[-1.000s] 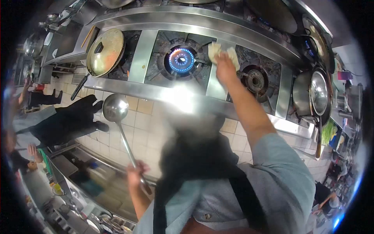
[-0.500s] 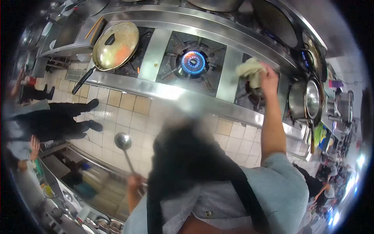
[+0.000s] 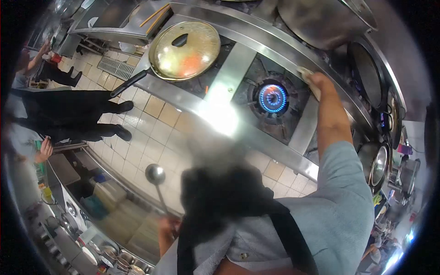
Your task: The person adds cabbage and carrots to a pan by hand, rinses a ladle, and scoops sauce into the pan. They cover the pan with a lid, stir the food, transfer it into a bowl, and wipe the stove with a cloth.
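My right hand [image 3: 321, 83] is closed on a pale cloth [image 3: 305, 73], pressed against the raised steel ledge [image 3: 279, 43] at the back of the stove. Just in front and to the left of it, a gas burner [image 3: 273, 98] burns with a ring of blue flame and no pan on top. Low by my side, my left hand [image 3: 168, 225] grips the handle of a metal ladle [image 3: 155, 174], whose bowl points away from me over the floor. A frying pan [image 3: 185, 50] with a domed lid sits on the left burner, its black handle sticking out past the stove's front edge.
Pots and pans [image 3: 376, 160] crowd the right end, with a large pot [image 3: 316, 20] behind the ledge. Another person in a dark apron [image 3: 64, 112] stands at the left. Behind me runs a counter with containers [image 3: 110, 192] and several bowls [image 3: 107, 252].
My right hand has carried the cloth from over the right-hand burner to the back ledge near the flame. The view has turned, and the ladle is still in my left hand.
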Motion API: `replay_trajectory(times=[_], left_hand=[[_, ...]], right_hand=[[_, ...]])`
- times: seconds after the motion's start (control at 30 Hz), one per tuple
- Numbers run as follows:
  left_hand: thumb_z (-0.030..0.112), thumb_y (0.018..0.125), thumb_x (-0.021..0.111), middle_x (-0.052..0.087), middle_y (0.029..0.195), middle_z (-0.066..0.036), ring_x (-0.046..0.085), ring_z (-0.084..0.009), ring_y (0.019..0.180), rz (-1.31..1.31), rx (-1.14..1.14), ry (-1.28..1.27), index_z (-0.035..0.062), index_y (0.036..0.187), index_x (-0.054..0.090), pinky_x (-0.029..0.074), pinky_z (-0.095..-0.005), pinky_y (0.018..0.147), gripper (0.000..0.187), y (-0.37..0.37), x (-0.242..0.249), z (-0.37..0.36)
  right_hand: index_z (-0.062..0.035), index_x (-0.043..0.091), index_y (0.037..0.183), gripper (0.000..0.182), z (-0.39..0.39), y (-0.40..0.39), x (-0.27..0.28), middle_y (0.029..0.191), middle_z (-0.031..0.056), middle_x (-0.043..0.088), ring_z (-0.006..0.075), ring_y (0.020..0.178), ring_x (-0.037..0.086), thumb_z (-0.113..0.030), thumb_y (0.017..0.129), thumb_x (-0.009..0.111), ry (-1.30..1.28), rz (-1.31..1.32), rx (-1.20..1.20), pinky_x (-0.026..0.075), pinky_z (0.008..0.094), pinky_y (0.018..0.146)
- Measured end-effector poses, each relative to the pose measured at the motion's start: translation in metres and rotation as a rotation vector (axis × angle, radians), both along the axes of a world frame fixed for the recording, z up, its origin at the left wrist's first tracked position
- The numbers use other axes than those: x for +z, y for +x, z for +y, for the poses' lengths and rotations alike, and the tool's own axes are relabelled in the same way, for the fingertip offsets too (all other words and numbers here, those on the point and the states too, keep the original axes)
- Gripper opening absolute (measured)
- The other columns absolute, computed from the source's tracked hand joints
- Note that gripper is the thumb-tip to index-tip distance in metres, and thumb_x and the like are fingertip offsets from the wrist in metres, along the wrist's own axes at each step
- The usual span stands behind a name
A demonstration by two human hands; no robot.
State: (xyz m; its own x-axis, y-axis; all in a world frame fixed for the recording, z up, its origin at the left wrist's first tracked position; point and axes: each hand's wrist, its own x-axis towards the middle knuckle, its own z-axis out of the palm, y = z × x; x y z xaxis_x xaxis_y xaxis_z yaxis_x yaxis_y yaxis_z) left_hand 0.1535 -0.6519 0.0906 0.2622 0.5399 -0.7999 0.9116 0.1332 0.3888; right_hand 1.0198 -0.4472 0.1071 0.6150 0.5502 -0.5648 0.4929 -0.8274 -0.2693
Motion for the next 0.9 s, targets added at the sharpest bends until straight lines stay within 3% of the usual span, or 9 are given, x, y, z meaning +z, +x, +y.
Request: replay_trajectory(times=[0.1,0.2,0.4,0.5,0.6,0.67,0.73,0.77,0.9], left_hand=[[0.01,0.076,0.064,0.07,0.09,-0.016,0.068,-0.0255,0.079,-0.13,0.467,-0.202,0.001,0.094,0.071,0.056,-0.0369,0.068,0.022,-0.032,-0.035,0.015],[0.012,0.074,0.065,0.07,0.088,-0.016,0.069,-0.0253,0.078,-0.208,0.376,-0.168,0.0006,0.094,0.071,0.056,-0.0369,0.068,0.024,-0.062,-0.051,0.036],[0.028,0.076,0.065,0.07,0.094,-0.015,0.068,-0.0277,0.085,-0.214,0.035,-0.131,0.0054,0.1,0.07,0.053,-0.0432,0.076,0.034,-0.155,-0.122,0.091],[0.042,0.08,0.062,0.069,0.101,-0.014,0.067,-0.0303,0.093,-0.13,-0.301,-0.042,0.0107,0.105,0.069,0.05,-0.0494,0.084,0.04,-0.223,-0.198,0.129],[0.028,0.084,0.062,0.063,0.071,-0.015,0.067,-0.0312,0.076,-0.505,0.576,-0.663,0.0047,0.079,0.06,0.055,-0.0433,0.064,0.024,-0.219,-0.229,0.172],[0.015,0.081,0.063,0.057,0.065,-0.011,0.064,-0.0282,0.068,-0.161,0.919,-0.462,0.0056,0.076,0.052,0.055,-0.0417,0.058,0.015,-0.101,-0.111,0.201],[0.01,0.077,0.062,0.055,0.066,-0.009,0.061,-0.0267,0.062,-0.207,0.915,-0.388,0.0049,0.08,0.051,0.056,-0.0415,0.056,0.013,-0.076,-0.092,0.205],[0.009,0.075,0.061,0.054,0.067,-0.007,0.06,-0.0244,0.059,-0.41,0.578,-0.213,0.0048,0.079,0.051,0.056,-0.0378,0.055,0.012,-0.103,-0.127,0.197],[0.007,0.072,0.06,0.056,0.069,-0.008,0.06,-0.0225,0.06,-0.411,0.5,-0.253,0.005,0.079,0.051,0.056,-0.035,0.054,0.012,-0.056,-0.104,0.198]], right_hand=[[-0.001,0.063,0.118,0.056,0.104,-0.06,-0.009,0.122,0.0201,0.06,0.028,0.112,0.056,-0.044,0.083,0.064,0.056,0.018,0.174,0.041,0.0394,0.096],[-0.0031,0.059,0.123,0.072,0.177,-0.131,-0.03,0.129,0.0252,0.054,0.0389,0.121,0.051,-0.061,0.081,0.057,0.049,-0.24,0.34,0.039,0.04,0.103],[-0.0083,0.062,0.12,0.044,0.17,-0.245,-0.059,0.128,0.0273,0.053,0.0363,0.117,0.054,-0.039,0.09,0.051,0.048,-0.435,0.563,0.038,0.0445,0.103],[-0.0097,0.051,0.134,0.049,0.114,-0.307,-0.072,0.148,0.0294,0.025,0.0455,0.135,0.03,-0.031,0.09,0.049,0.206,-0.538,0.532,0.029,0.05,0.109],[-0.0117,0.049,0.137,0.05,0.072,-0.366,-0.07,0.151,0.0288,0.02,0.0466,0.14,0.017,-0.028,0.09,0.05,0.177,-0.497,0.625,0.021,0.0529,0.113],[-0.0129,0.049,0.137,0.051,0.054,-0.4,-0.064,0.151,0.0287,0.02,0.0464,0.141,0.015,-0.028,0.089,0.051,0.295,-0.333,0.587,0.019,0.0547,0.113],[-0.0093,0.061,0.12,0.04,0.034,-0.43,-0.061,0.142,0.025,0.039,0.0417,0.134,0.032,-0.013,0.08,0.057,0.538,-0.388,0.608,0.023,0.0485,0.113],[-0.0093,0.061,0.12,0.04,0.025,-0.436,-0.056,0.142,0.025,0.039,0.0417,0.134,0.032,-0.013,0.08,0.057,0.542,-0.393,0.591,0.023,0.0485,0.113],[-0.0106,0.064,0.116,0.039,-0.037,-0.425,-0.025,0.141,0.0208,0.041,0.0383,0.135,0.034,-0.006,0.077,0.057,0.674,-0.217,0.57,0.027,0.0474,0.112]])
